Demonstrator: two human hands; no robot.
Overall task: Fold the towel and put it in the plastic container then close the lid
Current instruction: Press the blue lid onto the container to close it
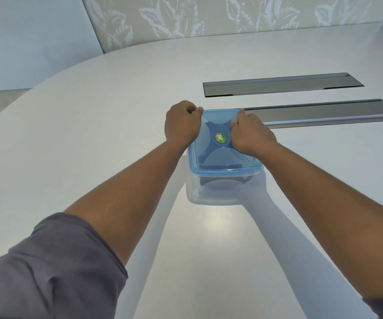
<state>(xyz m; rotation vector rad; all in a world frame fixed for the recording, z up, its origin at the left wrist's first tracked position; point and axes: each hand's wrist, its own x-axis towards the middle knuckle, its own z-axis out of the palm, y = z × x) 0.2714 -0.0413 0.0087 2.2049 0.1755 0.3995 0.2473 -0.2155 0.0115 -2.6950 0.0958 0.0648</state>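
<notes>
Two hands are working on the blue lid [218, 143], which is sitting on top of the clear plastic container [209, 192]. The container is standing about mid-table on the white table [93, 134], nearer its right side, with its far right corner just beside the nearer of two metal trough covers [324, 112] set into the surface. The second trough cover [282, 85] is lying further back, parallel to the first.

The left hand [181, 125] is sitting at the lid's far left corner, fingers curled over the lid's edge, thumb tip pressing at the rim. The right hand [251, 132] is resting on the lid's far right part, fingers bent and pressing down near that corner; whether they are hooking under the rim I cannot tell.

A dark shape is showing through the lid and through the container's near wall; it is likely the towel [222, 183], but the plastic is blurring it.

A round green sticker [220, 137] is sitting at the lid's centre. A grey sleeve [47, 272] is covering the left upper arm.
</notes>
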